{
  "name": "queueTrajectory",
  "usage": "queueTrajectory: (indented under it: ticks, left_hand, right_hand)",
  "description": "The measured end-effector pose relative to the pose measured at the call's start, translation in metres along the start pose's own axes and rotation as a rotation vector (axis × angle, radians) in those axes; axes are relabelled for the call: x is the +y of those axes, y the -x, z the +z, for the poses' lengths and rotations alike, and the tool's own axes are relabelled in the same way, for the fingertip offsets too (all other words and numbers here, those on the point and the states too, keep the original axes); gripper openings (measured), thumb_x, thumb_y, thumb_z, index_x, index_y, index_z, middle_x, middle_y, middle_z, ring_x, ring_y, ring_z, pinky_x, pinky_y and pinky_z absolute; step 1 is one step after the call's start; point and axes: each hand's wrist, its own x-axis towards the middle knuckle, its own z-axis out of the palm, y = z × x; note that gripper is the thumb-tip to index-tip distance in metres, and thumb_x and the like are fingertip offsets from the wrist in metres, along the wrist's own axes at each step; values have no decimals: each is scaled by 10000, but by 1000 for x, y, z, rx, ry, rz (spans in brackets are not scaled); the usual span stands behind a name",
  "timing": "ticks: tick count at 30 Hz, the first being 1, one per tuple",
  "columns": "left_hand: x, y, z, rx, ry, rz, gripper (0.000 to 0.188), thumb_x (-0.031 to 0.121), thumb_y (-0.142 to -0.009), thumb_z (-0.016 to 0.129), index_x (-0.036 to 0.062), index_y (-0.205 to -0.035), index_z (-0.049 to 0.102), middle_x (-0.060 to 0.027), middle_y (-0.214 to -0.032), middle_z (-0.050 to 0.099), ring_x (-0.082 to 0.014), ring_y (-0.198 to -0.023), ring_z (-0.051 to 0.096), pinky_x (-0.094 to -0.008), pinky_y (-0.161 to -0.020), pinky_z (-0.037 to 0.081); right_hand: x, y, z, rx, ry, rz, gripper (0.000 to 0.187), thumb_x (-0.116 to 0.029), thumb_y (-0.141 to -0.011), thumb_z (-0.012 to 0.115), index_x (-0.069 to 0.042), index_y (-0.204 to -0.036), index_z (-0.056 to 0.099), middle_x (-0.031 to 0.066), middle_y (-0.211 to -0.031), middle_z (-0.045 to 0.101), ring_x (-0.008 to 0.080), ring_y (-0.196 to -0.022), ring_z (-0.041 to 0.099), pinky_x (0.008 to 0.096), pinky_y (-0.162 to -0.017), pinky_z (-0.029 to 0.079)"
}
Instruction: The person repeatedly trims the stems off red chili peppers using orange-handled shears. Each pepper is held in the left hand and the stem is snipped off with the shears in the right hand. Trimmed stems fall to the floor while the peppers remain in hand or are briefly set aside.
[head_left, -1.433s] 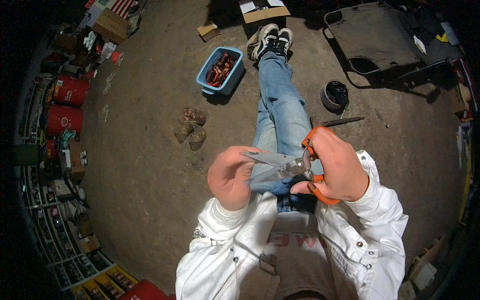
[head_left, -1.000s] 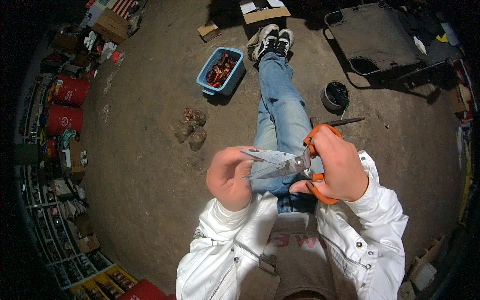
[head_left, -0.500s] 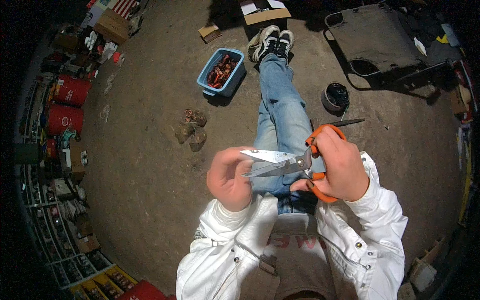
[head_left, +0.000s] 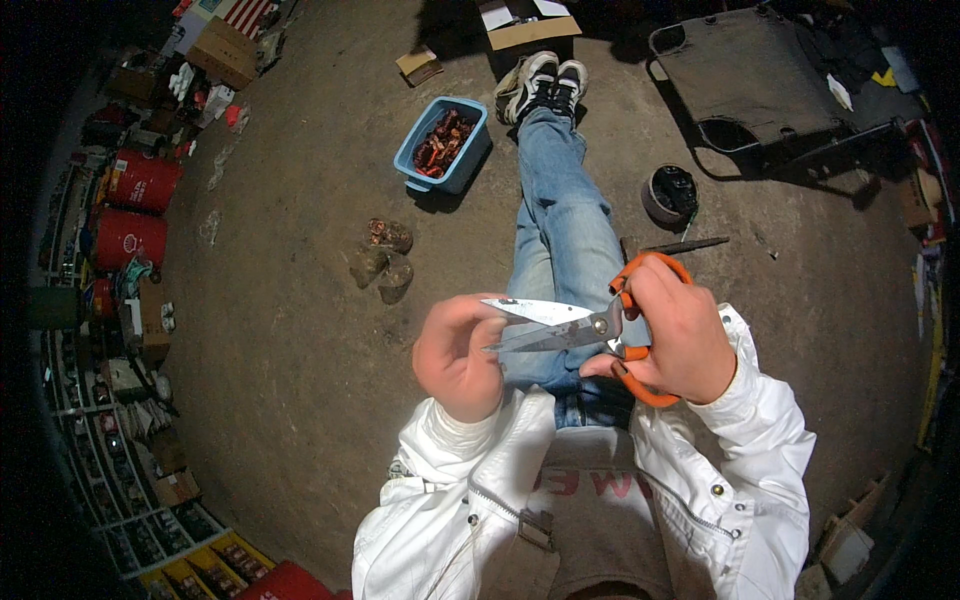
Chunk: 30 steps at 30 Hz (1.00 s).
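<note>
From far off, I have the right hand holding the scissors by their orange handles, above the jeans. The left hand curls by the tips; I can't tell if it grips. The step looks like checking the open blades; the next move needs careful fingers.

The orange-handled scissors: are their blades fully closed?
No, the orange-handled scissors in the right hand have their blades spread apart in a narrow V.
</note>
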Motion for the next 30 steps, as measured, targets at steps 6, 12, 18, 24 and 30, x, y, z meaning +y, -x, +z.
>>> queueTrajectory:
  ticks: [6, 12, 18, 24, 30]
  left_hand:
    - [-2, 2, 5, 36, 55, -59, 149, 115, -942, 607, -6, -988, 534, -106, -898, 632, -123, -750, 605, -239, -681, 491]
    - [-11, 2, 5, 23, 73, -12, 196, 168, -946, 621, 5, -969, 514, -80, -807, 574, -135, -718, 602, -248, -661, 495]
    - [-14, 1, 7, 19, -10, 84, 211, 186, -950, 617, 4, -950, 511, -89, -813, 583, -136, -682, 576, -276, -639, 487]
    - [-16, 0, 8, 26, 70, 104, 196, 170, -942, 632, 4, -942, 527, -100, -822, 612, -145, -701, 588, -279, -654, 494]
    - [-17, -1, 5, 37, 95, 50, 133, 115, -944, 615, 7, -953, 536, -139, -887, 650, -159, -745, 618, -271, -671, 505]
  right_hand:
    - [0, 0, 4, 28, -18, -9, 673, -564, -706, 772, 21, -969, 567, 119, -864, 583, 271, -694, 640, 338, -587, 525]
    - [-1, 2, 8, 70, -8, 18, 639, -569, -715, 767, 8, -885, 552, 115, -800, 560, 259, -630, 598, 334, -550, 509]
    - [-1, 1, 12, 146, 14, 3, 633, -569, -704, 777, 2, -838, 539, 104, -747, 539, 249, -578, 576, 317, -513, 491]
    - [-3, -2, 4, 135, 28, -30, 599, -513, -677, 812, -4, -867, 559, 106, -780, 546, 268, -645, 580, 335, -541, 483]
    - [-3, -7, 6, 152, 20, -61, 731, -599, -575, 824, 0, -837, 497, 131, -812, 475, 306, -707, 506, 361, -590, 428]
